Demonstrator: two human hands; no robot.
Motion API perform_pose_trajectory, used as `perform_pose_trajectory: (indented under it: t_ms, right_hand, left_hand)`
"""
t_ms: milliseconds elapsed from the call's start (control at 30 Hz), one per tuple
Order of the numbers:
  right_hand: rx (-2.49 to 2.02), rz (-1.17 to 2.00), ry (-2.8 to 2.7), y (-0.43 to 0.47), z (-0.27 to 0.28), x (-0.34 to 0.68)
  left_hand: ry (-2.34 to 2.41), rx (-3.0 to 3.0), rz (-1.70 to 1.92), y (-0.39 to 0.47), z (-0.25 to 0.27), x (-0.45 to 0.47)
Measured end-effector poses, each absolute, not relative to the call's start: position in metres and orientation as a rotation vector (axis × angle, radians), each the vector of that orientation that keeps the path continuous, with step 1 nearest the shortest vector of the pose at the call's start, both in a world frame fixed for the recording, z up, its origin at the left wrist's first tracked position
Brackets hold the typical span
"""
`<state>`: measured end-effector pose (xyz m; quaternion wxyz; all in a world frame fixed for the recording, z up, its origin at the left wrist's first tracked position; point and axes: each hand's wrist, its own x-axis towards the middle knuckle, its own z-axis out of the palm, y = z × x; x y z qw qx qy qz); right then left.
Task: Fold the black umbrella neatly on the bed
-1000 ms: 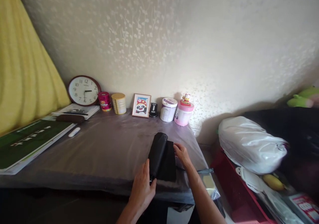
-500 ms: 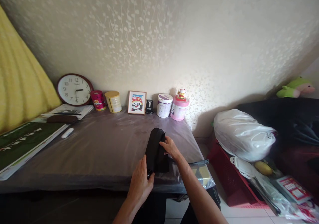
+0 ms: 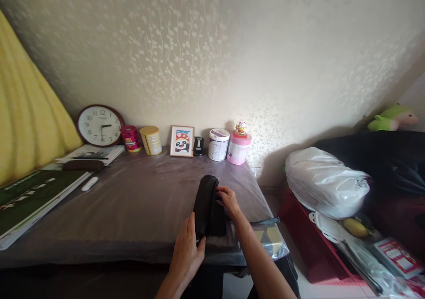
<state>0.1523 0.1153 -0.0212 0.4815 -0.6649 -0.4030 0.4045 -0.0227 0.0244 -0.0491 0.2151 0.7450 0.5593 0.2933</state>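
Patterned wallpaper rose behind the broad desk, and from where I stood the black bundle lay on its near right part, lengthwise away from the person, its near end close to the front edge. That spot probably suited both arms, which reached it without stretching.

The left hand had its fingers along the bundle's left side and its thumb at the near end, holding it between them, seemingly to keep it steady. The right hand touched the upper right edge, its fingers bent and close together; whether they pinched the fabric, I could not tell.

Against the wall stood a clock, tins, a picture frame and two tubs, perhaps lined up there to leave the middle free. Open room ran leftward from the bundle as far as a white pen and a green book. On the right there was less: a clear plastic packet hung over the corner, with a red basket beyond.
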Motion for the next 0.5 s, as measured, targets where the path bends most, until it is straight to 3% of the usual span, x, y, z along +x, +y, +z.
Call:
perform_pose_trajectory:
  t_ms: [233, 500]
  right_hand:
    - [-1.718, 0.804, -1.074, 0.123, -0.028, 0.139]
    - [-1.874, 0.484, -1.177, 0.127, -0.033, 0.087]
  left_hand:
    - [1.592, 2.136, 0.794, 0.025, -0.056, -0.018]
    - [1.730, 2.313, 0.413, 0.022, -0.047, -0.007]
